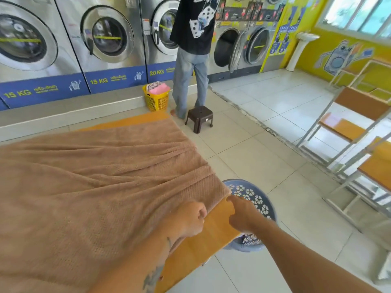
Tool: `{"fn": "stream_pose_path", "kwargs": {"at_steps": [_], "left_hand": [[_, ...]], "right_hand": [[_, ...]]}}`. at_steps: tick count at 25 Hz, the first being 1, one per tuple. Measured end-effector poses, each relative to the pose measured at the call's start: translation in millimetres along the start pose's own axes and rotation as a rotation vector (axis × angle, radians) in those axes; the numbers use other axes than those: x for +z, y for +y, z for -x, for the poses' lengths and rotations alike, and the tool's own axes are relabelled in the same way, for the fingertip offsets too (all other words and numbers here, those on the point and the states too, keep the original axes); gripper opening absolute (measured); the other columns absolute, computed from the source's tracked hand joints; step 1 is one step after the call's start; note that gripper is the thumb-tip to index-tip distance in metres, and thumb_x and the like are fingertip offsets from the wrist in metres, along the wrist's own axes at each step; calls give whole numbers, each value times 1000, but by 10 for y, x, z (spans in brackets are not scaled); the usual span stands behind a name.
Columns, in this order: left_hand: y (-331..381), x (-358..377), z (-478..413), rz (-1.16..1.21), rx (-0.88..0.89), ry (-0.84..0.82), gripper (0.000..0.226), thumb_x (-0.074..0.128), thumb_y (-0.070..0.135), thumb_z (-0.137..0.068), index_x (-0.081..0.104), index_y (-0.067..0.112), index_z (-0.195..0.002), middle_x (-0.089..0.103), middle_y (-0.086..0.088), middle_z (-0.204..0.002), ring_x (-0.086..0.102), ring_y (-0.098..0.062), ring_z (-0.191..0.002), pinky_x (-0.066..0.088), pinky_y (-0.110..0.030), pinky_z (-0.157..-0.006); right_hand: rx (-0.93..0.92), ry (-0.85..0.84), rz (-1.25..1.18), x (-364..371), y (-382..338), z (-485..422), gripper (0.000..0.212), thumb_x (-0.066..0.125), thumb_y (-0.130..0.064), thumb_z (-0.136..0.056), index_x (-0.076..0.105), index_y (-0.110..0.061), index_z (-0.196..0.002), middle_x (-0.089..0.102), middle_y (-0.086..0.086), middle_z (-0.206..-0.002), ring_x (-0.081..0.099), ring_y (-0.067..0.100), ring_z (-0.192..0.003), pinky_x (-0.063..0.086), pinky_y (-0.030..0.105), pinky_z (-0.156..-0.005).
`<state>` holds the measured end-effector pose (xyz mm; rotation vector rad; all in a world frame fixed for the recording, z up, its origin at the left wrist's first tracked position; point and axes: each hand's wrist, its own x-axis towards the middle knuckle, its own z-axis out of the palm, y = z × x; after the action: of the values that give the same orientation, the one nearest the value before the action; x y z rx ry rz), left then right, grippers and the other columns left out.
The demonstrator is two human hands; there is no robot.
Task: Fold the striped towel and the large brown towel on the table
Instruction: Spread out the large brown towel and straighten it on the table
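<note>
The large brown towel (95,187) lies spread out over the desk (211,235). It has some wrinkles and covers nearly all of the top. The left hand (188,218) is curled tight on the towel's near edge. The right hand (241,214) reaches to the corner just beside it. A fingertip touches the corner, but I cannot tell if it pinches. The towel looks soft, thick and floppy, maybe a bit heavy. Holding it by two corners would likely work best.
</note>
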<state>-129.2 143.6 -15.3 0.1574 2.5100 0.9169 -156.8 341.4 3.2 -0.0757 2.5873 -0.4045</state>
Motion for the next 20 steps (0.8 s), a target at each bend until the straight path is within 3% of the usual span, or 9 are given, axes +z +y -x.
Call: {"fn": "stream_pose_path", "kwargs": {"at_steps": [3,5,8,11,13,15,17,19,20], "left_hand": [[113,163,-290,-70,-12,-18,22,59,23,-93,58,23,-115,44,6,-116,48,-17,-110,44,-37,-99],[175,216,-472,-120,-60,-42,35,62,27,-91,52,25,-124,42,5,-122,44,-20,-119,42,-43,-103],[316,309,-661,-269,-153,93,52,57,20,-91,39,28,-139,43,5,-135,37,-23,-128,39,-40,-104],[508,389,-759,-401,-275,233,38,53,12,-84,47,26,-118,53,5,-120,44,-22,-114,41,-36,-92],[654,388,-816,-343,-400,235,24,51,13,-81,50,25,-101,56,4,-109,51,-22,-106,44,-36,-83],[744,343,-858,-177,-483,243,17,49,12,-77,51,25,-87,57,5,-96,55,-21,-91,44,-36,-72],[811,319,-832,43,-556,178,20,48,9,-79,58,24,-87,59,4,-89,56,-17,-80,43,-32,-64],[830,257,-773,110,-565,14,27,49,6,-83,68,24,-89,64,7,-88,60,-18,-84,45,-27,-64],[814,246,-735,106,-556,-76,31,48,6,-85,71,26,-89,67,10,-90,62,-17,-89,48,-26,-67]], "right_hand": [[26,3,-50,-109,211,-202,68,46,-6,-81,39,-21,-147,51,7,-144,49,28,-130,46,39,-102],[-15,11,-99,-135,305,-417,69,44,-6,-82,36,-25,-148,51,8,-144,50,29,-128,48,40,-99],[-116,-38,-131,-124,433,-760,69,42,-4,-83,34,-27,-148,53,9,-141,52,29,-125,47,35,-93],[-217,-108,-137,-85,527,-1061,61,42,-5,-84,42,-20,-144,58,10,-135,54,30,-124,45,32,-92],[-274,-134,-90,-120,597,-1254,34,44,-11,-90,57,-11,-121,65,15,-121,60,33,-114,46,32,-80],[-307,-174,-14,-223,625,-1358,18,46,-17,-93,61,-8,-98,67,16,-109,63,33,-103,43,31,-71],[-366,-345,115,-374,689,-1402,18,48,-20,-90,62,-9,-88,65,11,-93,61,31,-91,45,32,-71],[-406,-615,291,-556,753,-1439,12,51,-18,-87,60,-14,-80,60,4,-76,59,25,-79,42,28,-65],[-387,-733,319,-651,784,-1436,12,53,-17,-87,63,-12,-84,64,2,-77,64,22,-78,45,27,-65]]}}
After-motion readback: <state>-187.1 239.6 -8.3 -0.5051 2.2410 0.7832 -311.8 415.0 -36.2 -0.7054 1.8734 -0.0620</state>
